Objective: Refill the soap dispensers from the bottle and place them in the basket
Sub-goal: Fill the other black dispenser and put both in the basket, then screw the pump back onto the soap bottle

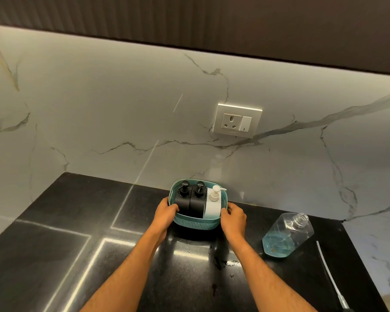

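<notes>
Near the counter's [54, 255] right edge, uncapped bottle [287, 235] tilted, blue soap low, liable to spill if knocked; further back by the wall edge, left hand [166, 209] and right hand [233, 216] gripping basket [196, 222] sides, three dispensers [197, 200] inside, likely to topple if jerked.

The basket [197, 222] wall hides the three dispensers' [190, 204] lower bodies.

1. The basket [198, 219] stands close to the marble wall [122, 109], leaving only a narrow strip behind it.
2. Left of the basket, the black tabletop [61, 221] lies bare.
3. To the right, a bottle [287, 235] and a thin tube [329, 273] lie near the edge.
</notes>
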A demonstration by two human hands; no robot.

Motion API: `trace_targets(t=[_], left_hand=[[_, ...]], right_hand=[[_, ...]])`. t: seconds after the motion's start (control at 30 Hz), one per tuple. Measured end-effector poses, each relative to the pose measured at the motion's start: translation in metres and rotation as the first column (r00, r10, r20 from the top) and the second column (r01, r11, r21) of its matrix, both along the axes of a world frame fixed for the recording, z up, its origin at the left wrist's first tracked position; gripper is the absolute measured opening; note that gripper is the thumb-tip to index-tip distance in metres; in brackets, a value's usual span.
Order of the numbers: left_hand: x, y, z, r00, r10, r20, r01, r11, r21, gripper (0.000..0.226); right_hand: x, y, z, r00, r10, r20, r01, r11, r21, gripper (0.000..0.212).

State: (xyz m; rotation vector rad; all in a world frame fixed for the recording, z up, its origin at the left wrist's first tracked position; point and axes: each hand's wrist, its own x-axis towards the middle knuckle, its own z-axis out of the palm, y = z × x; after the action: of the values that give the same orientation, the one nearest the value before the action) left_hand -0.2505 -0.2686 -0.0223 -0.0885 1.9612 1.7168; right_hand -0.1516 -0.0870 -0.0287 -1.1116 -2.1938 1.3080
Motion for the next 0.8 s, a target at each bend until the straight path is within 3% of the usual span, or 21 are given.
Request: trace_targets(t=[0.27,0.47,0.63,0.8], left_hand=[[0.031,0.000,0.001,0.994,0.104,-0.025,-0.103,0.994,0.037,0.040],[0.075,0.011,-0.002,0.986,0.156,-0.050,-0.154,0.987,0.040,0.051],[0.124,0.035,-0.006,0.997,0.062,-0.036,-0.060,0.998,0.035,0.062],[0.165,0.072,-0.008,0.991,-0.084,-0.101,0.085,0.996,0.005,0.064]], right_hand=[[0.025,-0.006,0.008,0.999,-0.016,-0.040,0.016,1.000,0.009,0.015],[0.061,-0.006,0.009,0.998,0.005,-0.056,-0.004,1.000,0.022,0.025],[0.103,0.000,0.003,0.990,0.058,-0.130,-0.049,0.996,0.075,0.019],[0.155,0.016,0.001,0.980,0.029,-0.199,0.015,0.977,0.214,0.007]])
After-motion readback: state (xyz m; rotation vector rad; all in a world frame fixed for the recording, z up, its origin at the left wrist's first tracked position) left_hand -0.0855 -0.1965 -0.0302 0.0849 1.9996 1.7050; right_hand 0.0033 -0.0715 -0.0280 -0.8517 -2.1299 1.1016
